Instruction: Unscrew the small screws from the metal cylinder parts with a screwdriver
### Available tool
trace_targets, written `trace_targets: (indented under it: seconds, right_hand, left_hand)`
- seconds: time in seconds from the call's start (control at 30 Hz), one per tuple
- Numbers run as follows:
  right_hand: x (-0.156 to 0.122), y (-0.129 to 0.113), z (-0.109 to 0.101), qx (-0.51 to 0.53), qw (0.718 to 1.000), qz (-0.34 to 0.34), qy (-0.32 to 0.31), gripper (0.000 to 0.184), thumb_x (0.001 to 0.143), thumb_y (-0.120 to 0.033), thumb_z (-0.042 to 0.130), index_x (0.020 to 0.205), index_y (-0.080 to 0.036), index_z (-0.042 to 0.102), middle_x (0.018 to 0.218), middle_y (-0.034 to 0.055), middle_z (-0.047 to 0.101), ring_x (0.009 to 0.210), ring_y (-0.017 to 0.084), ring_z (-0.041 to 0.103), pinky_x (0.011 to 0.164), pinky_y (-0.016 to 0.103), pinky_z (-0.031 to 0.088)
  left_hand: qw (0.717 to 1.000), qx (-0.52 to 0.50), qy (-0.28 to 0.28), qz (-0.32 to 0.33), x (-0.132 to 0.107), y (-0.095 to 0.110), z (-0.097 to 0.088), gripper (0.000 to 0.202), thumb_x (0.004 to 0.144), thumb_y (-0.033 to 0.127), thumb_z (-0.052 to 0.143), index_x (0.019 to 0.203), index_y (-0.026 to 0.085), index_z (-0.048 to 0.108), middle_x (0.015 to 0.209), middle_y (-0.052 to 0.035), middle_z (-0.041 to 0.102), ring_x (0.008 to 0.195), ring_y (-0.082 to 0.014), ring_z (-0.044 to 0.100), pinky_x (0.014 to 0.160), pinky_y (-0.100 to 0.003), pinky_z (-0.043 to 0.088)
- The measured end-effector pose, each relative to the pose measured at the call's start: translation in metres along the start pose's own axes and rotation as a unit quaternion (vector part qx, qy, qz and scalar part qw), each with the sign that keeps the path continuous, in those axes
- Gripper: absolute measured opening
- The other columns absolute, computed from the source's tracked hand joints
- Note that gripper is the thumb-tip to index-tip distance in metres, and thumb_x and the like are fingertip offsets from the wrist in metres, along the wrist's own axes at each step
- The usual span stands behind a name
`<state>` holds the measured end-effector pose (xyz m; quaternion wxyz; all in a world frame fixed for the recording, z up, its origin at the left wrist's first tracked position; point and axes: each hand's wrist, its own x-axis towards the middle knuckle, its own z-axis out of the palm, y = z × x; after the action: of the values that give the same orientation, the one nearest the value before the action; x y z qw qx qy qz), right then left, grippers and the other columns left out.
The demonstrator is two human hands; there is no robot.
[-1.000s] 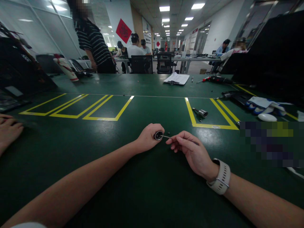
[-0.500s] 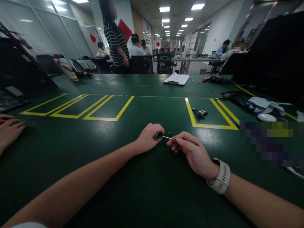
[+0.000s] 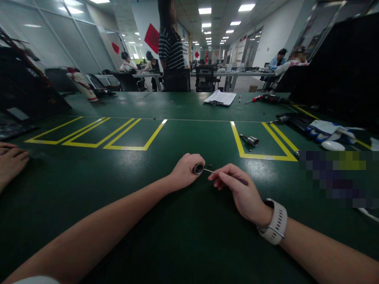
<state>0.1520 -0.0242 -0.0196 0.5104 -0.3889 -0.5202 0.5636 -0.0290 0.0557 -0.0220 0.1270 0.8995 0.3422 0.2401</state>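
My left hand (image 3: 185, 170) is curled around a small dark metal cylinder (image 3: 197, 169), its open round end facing right. My right hand (image 3: 237, 189) pinches a thin metal tool (image 3: 209, 170) by its handle, and the tool's tip reaches into the cylinder's open end. Both hands rest low over the green table (image 3: 177, 228). A tiny dark part (image 3: 210, 165) lies on the table just behind the tool. A white watch (image 3: 276, 223) is on my right wrist.
A metal fitting (image 3: 250, 140) lies inside the yellow-taped box (image 3: 263, 157). Gloves (image 3: 328, 130), a clipboard (image 3: 219, 98) and a red screwdriver (image 3: 260, 98) lie farther back. Another person's hand (image 3: 10, 161) rests at the left edge. A person in stripes (image 3: 171, 47) stands behind the table.
My hands have barely moved; the tool stays in the cylinder's end. The standing person in the striped top has walked to the right behind the table.
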Motion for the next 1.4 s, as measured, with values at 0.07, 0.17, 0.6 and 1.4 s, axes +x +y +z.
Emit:
trace_targets:
  seconds: [0.07, 0.17, 0.6, 1.4]
  right_hand:
    - [-0.0007, 0.0002, -0.0006, -0.030, 1.000, -0.002, -0.008, 0.013, 0.084, -0.030, 0.054, 0.083, -0.021, 0.064, 0.086, 0.0040, 0.066, 0.075, 0.017, 0.056, 0.068, 0.033, 0.043]
    - [0.0000, -0.0015, -0.0009, -0.031, 0.999, 0.011, -0.011, 0.014, 0.084, -0.029, 0.054, 0.081, -0.020, 0.064, 0.085, 0.0042, 0.066, 0.074, 0.017, 0.056, 0.068, 0.033, 0.042]
    - [0.0061, -0.0064, 0.0002, 0.119, 0.990, 0.070, 0.007, 0.011, 0.079, -0.026, 0.056, 0.072, -0.020, 0.061, 0.080, 0.0044, 0.069, 0.068, 0.016, 0.056, 0.065, 0.031, 0.040]
    - [0.0059, -0.0039, -0.0021, 0.127, 0.989, 0.072, -0.013, 0.012, 0.081, -0.021, 0.054, 0.073, -0.018, 0.062, 0.079, 0.0049, 0.070, 0.068, 0.015, 0.055, 0.066, 0.030, 0.039]
  left_hand:
    - [1.000, 0.018, -0.008, 0.005, 0.0002, 0.0006, 0.0000, 0.006, 0.075, 0.013, 0.051, 0.070, 0.016, 0.051, 0.069, 0.0016, 0.054, 0.066, -0.0128, 0.050, 0.067, -0.027, 0.035]
    - [0.999, 0.033, -0.014, 0.016, 0.0001, 0.0016, -0.0006, 0.008, 0.074, 0.011, 0.050, 0.069, 0.016, 0.051, 0.068, 0.0016, 0.053, 0.065, -0.0128, 0.050, 0.067, -0.027, 0.034]
    - [0.998, -0.066, 0.013, -0.002, -0.0008, 0.0005, -0.0019, 0.006, 0.075, 0.017, 0.052, 0.069, 0.016, 0.051, 0.068, 0.0013, 0.055, 0.065, -0.0117, 0.050, 0.064, -0.025, 0.037]
    - [0.996, -0.074, 0.039, 0.006, -0.0010, -0.0012, 0.0002, 0.009, 0.076, 0.016, 0.053, 0.068, 0.016, 0.049, 0.066, 0.0027, 0.050, 0.062, -0.0108, 0.047, 0.062, -0.024, 0.035]
